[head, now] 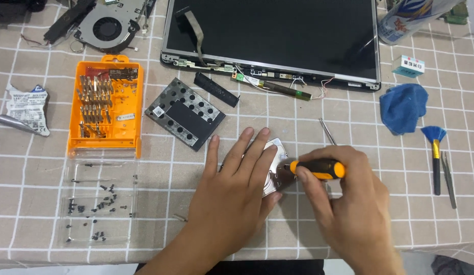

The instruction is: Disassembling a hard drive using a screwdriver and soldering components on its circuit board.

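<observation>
While pinning the silver drive (271, 170) flat under the spread left hand (232, 196) — right hand (344, 203) gripping orange-black screwdriver (318, 168), mid-unscrewing; next needs steady turning, tip seated.

Repair bench, bit set (105, 104), laptop screen (277, 35)

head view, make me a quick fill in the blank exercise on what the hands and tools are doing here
1. The right hand grips a screwdriver with a black and ____ handle.
2. The left hand lies flat on a ____ hard drive.
3. The bit case left of the hands is ____.
4. The small brush at the right has ____ bristles.

Missing words: orange; silver; orange; blue
</observation>
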